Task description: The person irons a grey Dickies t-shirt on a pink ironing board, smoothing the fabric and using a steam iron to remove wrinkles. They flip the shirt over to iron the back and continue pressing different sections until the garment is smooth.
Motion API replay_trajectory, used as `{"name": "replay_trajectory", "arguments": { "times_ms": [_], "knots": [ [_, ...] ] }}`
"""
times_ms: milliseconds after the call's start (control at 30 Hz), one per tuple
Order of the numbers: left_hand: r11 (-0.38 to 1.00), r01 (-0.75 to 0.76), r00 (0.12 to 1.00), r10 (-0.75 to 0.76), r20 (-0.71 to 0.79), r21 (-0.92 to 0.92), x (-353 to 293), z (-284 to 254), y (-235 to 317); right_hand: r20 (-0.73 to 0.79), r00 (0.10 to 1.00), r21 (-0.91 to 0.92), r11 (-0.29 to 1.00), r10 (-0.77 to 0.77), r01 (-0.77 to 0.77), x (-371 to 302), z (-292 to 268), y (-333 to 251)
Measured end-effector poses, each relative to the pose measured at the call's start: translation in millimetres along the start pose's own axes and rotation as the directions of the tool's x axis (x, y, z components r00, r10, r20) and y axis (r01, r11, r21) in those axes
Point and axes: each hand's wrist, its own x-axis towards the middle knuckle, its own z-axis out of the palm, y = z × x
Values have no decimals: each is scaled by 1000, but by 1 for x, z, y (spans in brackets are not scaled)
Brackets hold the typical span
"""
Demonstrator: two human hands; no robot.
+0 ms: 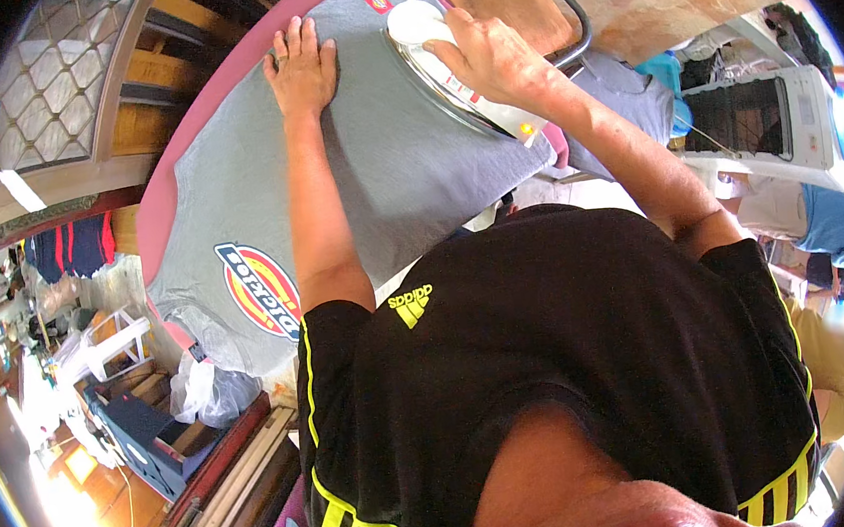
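Note:
A grey T-shirt (234, 180) with a round red and yellow print lies spread over an ironing board (164, 201) with a dusky pink cover. My left hand (303, 78) rests flat on the shirt, its fingers stretched out. At the far right of the board, my right hand (492, 57) is wrapped round the handle of a white steam iron (417, 25). The iron lies on the shirt near its right edge, and a small orange light glows at its near end. The iron's soleplate is mostly hidden. A small red label (378, 3) shows on the shirt beyond the iron.
Past the iron is a brown rest pad (499, 1) inside a dark metal frame. More grey cloth (623, 95) hangs at the right, beside a white appliance (761, 123). Someone in tan trousers (837, 358) is at far right. A plastic bag (214, 390) sits lower left.

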Motion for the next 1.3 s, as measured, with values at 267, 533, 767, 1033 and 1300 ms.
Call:
{"name": "replay_trajectory", "arguments": {
  "times_ms": [267,533,767,1033,1300],
  "knots": [
    [997,16,1000,-15,-6,69,19,-15,1,-131,991,-129,991,10,-27,171,52,24],
    [999,37,998,-38,55,21,16,-17,3,46,986,-405,900,-157,162,215,40,34],
    [997,68,998,-68,9,32,9,-17,5,-125,703,-773,513,-700,373,146,38,70],
    [935,353,918,-353,-180,-30,10,-25,7,110,878,-554,705,-465,443,215,15,94],
    [971,124,968,-164,-189,-206,-11,-26,-95,300,702,45,745,-646,666,197,15,-14]
  ]
}}
